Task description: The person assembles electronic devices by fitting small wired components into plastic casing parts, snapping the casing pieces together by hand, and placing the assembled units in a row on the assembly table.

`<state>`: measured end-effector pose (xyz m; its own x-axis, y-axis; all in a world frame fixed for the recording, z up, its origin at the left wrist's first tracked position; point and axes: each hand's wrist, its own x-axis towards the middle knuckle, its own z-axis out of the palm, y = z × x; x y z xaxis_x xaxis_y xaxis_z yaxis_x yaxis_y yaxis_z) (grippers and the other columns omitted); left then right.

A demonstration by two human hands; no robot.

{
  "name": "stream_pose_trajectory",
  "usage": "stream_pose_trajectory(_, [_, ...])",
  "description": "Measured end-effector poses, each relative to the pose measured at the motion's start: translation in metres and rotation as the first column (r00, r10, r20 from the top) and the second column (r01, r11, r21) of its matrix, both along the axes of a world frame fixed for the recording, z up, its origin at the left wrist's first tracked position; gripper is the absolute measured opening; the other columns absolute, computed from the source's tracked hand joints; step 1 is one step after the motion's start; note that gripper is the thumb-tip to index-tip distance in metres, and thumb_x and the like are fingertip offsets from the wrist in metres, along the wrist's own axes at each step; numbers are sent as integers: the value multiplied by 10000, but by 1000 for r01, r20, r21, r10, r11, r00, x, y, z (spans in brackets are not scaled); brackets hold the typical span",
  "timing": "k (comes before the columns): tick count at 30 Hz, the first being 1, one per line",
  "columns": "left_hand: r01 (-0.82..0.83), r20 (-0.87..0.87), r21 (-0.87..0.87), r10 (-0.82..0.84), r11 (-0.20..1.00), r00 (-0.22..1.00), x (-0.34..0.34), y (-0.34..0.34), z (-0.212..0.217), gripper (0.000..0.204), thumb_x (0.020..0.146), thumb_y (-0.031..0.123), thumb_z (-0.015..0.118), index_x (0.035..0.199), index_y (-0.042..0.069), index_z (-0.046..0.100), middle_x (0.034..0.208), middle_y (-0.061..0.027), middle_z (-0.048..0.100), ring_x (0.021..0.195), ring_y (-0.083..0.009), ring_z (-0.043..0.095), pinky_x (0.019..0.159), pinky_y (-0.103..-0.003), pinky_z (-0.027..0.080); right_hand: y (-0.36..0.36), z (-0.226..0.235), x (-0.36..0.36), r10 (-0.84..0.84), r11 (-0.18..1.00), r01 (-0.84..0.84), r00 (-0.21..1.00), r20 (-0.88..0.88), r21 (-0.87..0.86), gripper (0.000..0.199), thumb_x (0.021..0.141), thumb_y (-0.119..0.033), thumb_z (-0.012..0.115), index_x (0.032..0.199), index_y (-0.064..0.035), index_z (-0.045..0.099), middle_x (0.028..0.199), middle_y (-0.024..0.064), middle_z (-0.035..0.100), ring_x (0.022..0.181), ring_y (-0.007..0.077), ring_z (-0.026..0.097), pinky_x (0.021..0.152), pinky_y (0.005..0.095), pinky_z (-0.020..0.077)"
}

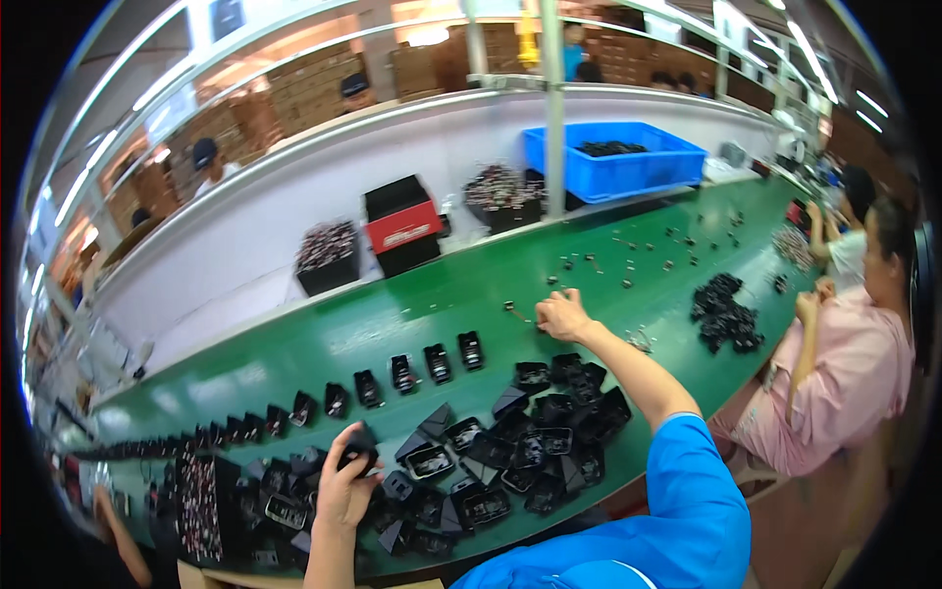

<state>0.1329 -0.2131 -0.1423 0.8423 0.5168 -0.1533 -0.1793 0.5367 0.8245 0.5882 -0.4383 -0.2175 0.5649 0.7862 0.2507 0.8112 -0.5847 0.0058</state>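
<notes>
The left hand [343, 483] is gripping a black case [360, 447] by the desk's [451, 294] near edge, slackening fingers possibly risking a drop; the right hand's [562, 316] grip is unclear.

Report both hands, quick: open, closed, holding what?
Left hand: closed, holding a black plastic housing.
Right hand: curled over the green worktop; whether it grips anything cannot be told.

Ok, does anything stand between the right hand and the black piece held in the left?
Nothing visible does: from this view, the path from the right hand to the black piece in the left hand runs between the row of housings beyond and the housing heap nearer the person.
</notes>
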Motion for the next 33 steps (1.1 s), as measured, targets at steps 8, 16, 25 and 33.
stream_pose_trajectory(8, [124, 98, -241, -103, 963, 990, 7, -17, -3, 514, 1009, 339, 530, 1475, 208, 357, 1188, -122, 578, 949, -218, 625, 715, -327, 516, -10, 76, -125, 242, 859, -172, 966, -88, 483, 117, 775, -108, 696, 851, -137, 613, 870, -11, 624, 912, 191, 553, 1005, 373, 284])
stream_pose_trajectory(16, [235, 163, -174, -208, 956, 965, 15, -54, -15, 447, 1046, 294, 442, 1462, 150, 366, 1082, -133, 607, 862, -204, 630, 709, -313, 518, -7, 105, -295, 535, 640, -221, 816, -220, 736, 115, 789, -56, 660, 860, -97, 580, 985, 10, 672, 1083, 213, 538, 1103, 444, 238])
stream_pose_trajectory(25, [524, 385, -136, -442, 841, 810, 21, -45, -42, 429, 1060, 287, 385, 1463, 142, 362, 978, -110, 622, 682, -176, 603, 674, -288, 507, -12, 94, -329, 612, 520, -109, 739, -281, 847, 137, 795, -61, 663, 891, -112, 579, 998, 2, 686, 1108, 213, 532, 1131, 469, 213])
stream_pose_trajectory(33, [327, 47, -82, -325, 941, 945, 12, -79, 1, 438, 1063, 306, 369, 1481, 178, 342, 1058, -90, 588, 768, -149, 579, 702, -287, 504, 1, 89, -346, 552, 612, -244, 813, -185, 752, 144, 785, -61, 686, 877, -122, 594, 996, -24, 686, 1129, 214, 522, 1136, 470, 188])
